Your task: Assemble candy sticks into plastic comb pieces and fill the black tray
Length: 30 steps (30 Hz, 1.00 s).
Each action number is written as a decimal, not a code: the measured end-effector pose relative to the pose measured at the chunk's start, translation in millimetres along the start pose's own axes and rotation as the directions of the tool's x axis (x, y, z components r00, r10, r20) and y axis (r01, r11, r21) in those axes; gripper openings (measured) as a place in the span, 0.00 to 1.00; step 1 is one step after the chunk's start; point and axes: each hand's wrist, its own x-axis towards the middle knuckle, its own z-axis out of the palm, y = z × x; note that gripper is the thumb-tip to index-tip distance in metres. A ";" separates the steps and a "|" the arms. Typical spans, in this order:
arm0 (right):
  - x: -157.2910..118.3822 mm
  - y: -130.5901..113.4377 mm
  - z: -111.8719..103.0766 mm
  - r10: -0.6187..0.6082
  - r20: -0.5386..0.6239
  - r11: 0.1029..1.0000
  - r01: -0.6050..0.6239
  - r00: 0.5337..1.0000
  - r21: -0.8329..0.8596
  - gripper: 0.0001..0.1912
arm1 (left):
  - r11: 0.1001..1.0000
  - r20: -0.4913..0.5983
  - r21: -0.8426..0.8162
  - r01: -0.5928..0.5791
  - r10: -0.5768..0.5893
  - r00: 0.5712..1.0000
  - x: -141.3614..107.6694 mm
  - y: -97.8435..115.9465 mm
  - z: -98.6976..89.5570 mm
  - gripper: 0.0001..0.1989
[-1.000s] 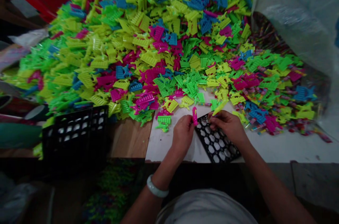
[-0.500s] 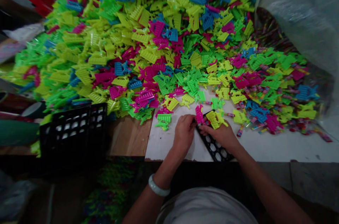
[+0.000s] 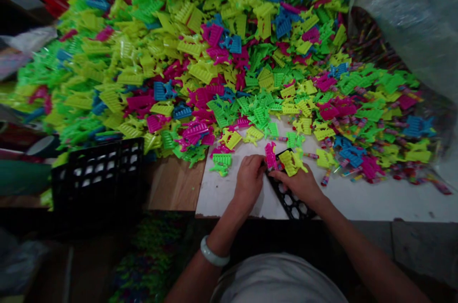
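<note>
My left hand [image 3: 248, 180] is closed at the upper left edge of a black tray with round holes [image 3: 295, 207]; what its fingertips pinch is hidden. A pink plastic piece [image 3: 271, 156] stands up between my two hands. My right hand [image 3: 300, 183] lies over the tray, fingers curled, with a yellow plastic piece [image 3: 290, 161] at its knuckles. The pink piece touches its fingertips, but the exact grip is too small to tell. A green piece [image 3: 222, 160] lies on the white board left of my left hand.
A large heap of coloured plastic pieces [image 3: 153, 59] covers the back. More pieces with small printed tubes [image 3: 358, 121] lie at right, by a clear bag [image 3: 411, 21]. A black crate [image 3: 96, 174] stands at left on the wooden table [image 3: 173, 183].
My hands have hardly moved. The view has shifted slightly, and the pink piece sits much as before between them.
</note>
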 end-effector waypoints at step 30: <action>34.9 29.3 -52.9 -0.613 0.030 0.599 0.489 0.790 -0.634 0.15 | 0.993 0.008 0.114 -0.035 0.034 0.999 10.7 -19.2 -18.1 0.10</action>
